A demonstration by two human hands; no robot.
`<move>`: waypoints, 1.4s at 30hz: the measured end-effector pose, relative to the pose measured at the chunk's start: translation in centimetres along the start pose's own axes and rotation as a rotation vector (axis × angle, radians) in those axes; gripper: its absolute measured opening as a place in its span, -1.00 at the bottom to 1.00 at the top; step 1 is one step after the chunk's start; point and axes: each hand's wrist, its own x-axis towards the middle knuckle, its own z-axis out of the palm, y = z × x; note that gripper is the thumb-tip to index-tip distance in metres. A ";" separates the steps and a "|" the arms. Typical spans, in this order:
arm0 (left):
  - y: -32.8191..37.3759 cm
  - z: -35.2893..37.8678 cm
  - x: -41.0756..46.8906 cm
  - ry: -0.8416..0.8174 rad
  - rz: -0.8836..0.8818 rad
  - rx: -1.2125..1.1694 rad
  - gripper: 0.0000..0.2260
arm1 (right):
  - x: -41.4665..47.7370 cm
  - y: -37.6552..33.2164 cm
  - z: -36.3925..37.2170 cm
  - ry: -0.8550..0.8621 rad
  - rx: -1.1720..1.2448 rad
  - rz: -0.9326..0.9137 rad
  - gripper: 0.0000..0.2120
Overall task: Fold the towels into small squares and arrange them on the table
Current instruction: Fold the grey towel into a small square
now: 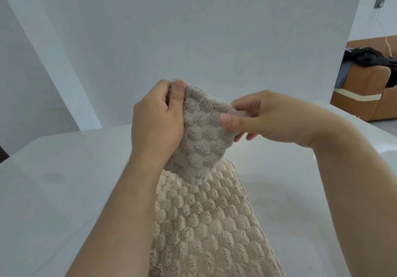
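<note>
Towel [204, 223], pinched by left hand [156, 118] and right hand [268, 120]; white table [64, 180], white wall [193, 30], sofa [365, 79]

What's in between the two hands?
The top of the towel, pinched by the left hand and the right hand. The head view shows it.

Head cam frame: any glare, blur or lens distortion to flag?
Head view: soft, even light, no hard glare on the table, only a faint shadow right of the towel; towel weave crisp; left hand and right hand, each with a grip on its top edge, slightly soft; wide-angle bend in the table's far edge; sofa at far right blurry.
</note>
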 end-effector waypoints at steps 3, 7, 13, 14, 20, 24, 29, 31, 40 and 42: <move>0.2 -0.4 0.2 -0.026 0.046 -0.083 -0.60 | -0.2 0.1 -0.1 -0.030 -0.058 0.010 -0.50; 0.2 -0.7 0.3 -0.082 0.045 -0.090 -0.60 | -0.7 0.1 -0.6 -0.106 0.125 -0.080 -0.52; -0.5 -1.2 0.7 -0.047 -0.014 -0.140 -0.53 | -0.3 1.3 -0.8 0.002 0.402 -0.223 -0.53; -0.6 -1.2 0.7 -0.053 -0.031 -0.150 -0.53 | -0.2 1.3 -0.8 0.002 0.419 -0.248 -0.51; -0.8 -1.3 0.7 -0.134 -0.044 -0.124 -0.52 | 0.0 0.8 -0.2 -0.047 0.362 -0.269 -0.52; -0.6 -1.0 0.7 -0.138 -0.076 -0.120 -0.52 | 0.4 0.7 0.2 0.036 0.099 -0.075 -0.50; -1.0 -0.7 0.8 -0.077 -0.194 -0.172 -0.59 | 1.4 1.0 1.3 0.138 0.258 0.029 -0.65; -0.6 -0.8 0.6 -0.105 -0.275 -0.243 -0.67 | 2.1 1.4 1.8 0.181 0.296 0.073 -0.68; -0.1 -0.4 0.4 -0.283 -0.248 -0.368 -0.82 | 3.7 2.5 3.1 0.447 0.550 0.249 -0.71; 0.0 -0.2 0.1 -0.306 -0.171 -0.324 -0.81 | 3.9 2.5 3.4 0.489 0.622 0.277 -0.66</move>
